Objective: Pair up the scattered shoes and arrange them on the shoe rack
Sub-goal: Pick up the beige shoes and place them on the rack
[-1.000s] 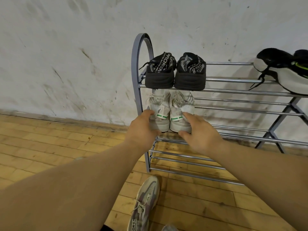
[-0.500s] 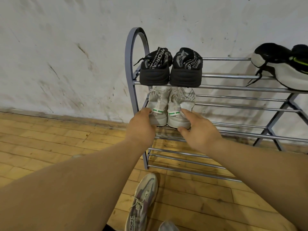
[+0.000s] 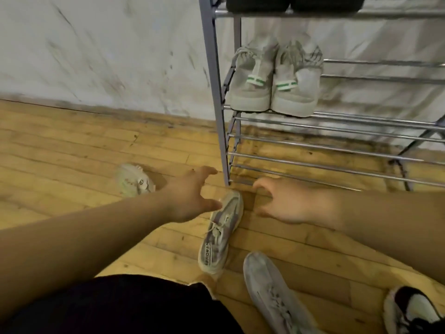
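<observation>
A pair of beige shoes with green heel stripes stands side by side on the middle tier of the grey metal shoe rack. The soles of a black pair show on the top tier. A grey-and-purple sneaker lies on the wooden floor in front of the rack's left post. My left hand hovers open just left of its toe, thumb near it. My right hand hovers open to the right of the toe, holding nothing.
A pale sneaker with green marks lies on the floor to the left. A light grey sneaker lies at the bottom centre and a black-and-white shoe at the bottom right corner. The scuffed white wall stands behind.
Both hands have let go of the beige pair on the middle tier and dropped to the floor beside the grey-and-purple sneaker. The view has tilted down.
</observation>
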{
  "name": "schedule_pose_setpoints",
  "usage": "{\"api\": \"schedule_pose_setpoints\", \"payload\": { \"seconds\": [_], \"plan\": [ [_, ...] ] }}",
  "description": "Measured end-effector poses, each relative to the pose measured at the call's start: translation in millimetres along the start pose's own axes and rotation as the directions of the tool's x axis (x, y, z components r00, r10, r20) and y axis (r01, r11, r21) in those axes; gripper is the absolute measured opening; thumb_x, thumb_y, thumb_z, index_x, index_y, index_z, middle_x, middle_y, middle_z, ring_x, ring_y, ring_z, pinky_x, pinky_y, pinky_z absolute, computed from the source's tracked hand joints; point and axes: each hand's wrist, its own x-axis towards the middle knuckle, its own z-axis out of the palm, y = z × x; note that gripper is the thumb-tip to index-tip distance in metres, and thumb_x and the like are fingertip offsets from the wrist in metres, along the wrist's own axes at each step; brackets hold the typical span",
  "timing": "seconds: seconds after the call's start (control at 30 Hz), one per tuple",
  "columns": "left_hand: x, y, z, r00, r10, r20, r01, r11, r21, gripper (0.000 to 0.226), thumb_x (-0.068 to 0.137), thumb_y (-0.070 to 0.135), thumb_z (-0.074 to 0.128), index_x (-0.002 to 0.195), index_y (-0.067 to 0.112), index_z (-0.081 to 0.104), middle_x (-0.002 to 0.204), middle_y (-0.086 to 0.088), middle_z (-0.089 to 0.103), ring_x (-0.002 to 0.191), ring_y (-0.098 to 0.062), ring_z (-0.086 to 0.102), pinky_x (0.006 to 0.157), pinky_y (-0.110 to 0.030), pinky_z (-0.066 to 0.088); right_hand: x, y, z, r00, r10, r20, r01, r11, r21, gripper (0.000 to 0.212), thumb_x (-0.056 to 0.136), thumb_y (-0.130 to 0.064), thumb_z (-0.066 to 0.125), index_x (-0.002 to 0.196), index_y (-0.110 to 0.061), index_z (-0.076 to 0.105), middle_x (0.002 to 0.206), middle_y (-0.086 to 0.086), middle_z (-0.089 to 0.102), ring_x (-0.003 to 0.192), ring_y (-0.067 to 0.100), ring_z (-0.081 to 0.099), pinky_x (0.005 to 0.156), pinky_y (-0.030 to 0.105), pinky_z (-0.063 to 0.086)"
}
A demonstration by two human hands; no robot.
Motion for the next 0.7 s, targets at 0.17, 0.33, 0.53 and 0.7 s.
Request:
{"api": "schedule_pose_setpoints", "payload": {
  "seconds": [0.17, 0.33, 0.53, 0.7],
  "plan": [
    [20.1, -67.0, 93.5, 0.959, -0.175, 0.222, 0.214, 0.962, -0.168, 0.093, 0.082, 0.048, 0.080, 0.157, 0.042, 0.024, 0.154, -0.009, 0.041, 0.129, -0.029, 0.053, 0.102, -0.036, 0.046, 62.9, 9.2, 97.6, 0.982, 0.079, 0.173, -0.149, 0.883, 0.446, 0.064, 0.095, -0.034, 0.068, 0.152, -0.030, 0.039, 0.143, 0.003, 0.053, 0.108, 0.017, 0.058, 0.083, 0.027, 0.051],
    [22.7, -89.4, 154.7, 0.921, -0.222, 0.320, 0.345, 0.847, -0.405, 0.079, 0.091, 0.026, 0.074, 0.156, 0.037, 0.031, 0.134, 0.005, 0.056, 0.116, -0.014, 0.053, 0.088, -0.020, 0.041, 105.9, 2.6, 166.7, 0.947, 0.173, 0.272, -0.313, 0.698, 0.645, 0.069, 0.099, -0.028, 0.064, 0.159, -0.033, 0.030, 0.156, 0.005, 0.043, 0.132, 0.027, 0.051, 0.088, 0.024, 0.051],
    [18.2, -117.3, 162.7, 0.927, -0.273, 0.257, 0.374, 0.689, -0.621, 0.070, 0.080, 0.030, 0.082, 0.135, 0.056, 0.048, 0.125, 0.013, 0.062, 0.113, -0.012, 0.062, 0.101, -0.039, 0.054, 124.0, -15.3, 185.6, 0.936, 0.258, 0.238, -0.335, 0.454, 0.826, 0.063, 0.095, -0.021, 0.069, 0.151, -0.038, 0.043, 0.147, 0.006, 0.050, 0.120, 0.027, 0.056, 0.099, 0.042, 0.054],
    [-17.6, -128.8, 117.1, 0.950, -0.291, 0.110, 0.248, 0.497, -0.831, 0.060, 0.083, 0.026, 0.082, 0.129, 0.055, 0.057, 0.129, 0.004, 0.061, 0.112, -0.015, 0.067, 0.098, -0.039, 0.056, 113.7, -65.5, 135.7, 0.971, 0.124, 0.206, -0.240, 0.434, 0.869, 0.056, 0.095, -0.018, 0.069, 0.143, -0.042, 0.051, 0.137, 0.004, 0.058, 0.114, 0.027, 0.061, 0.084, 0.039, 0.057]
  ]
}}
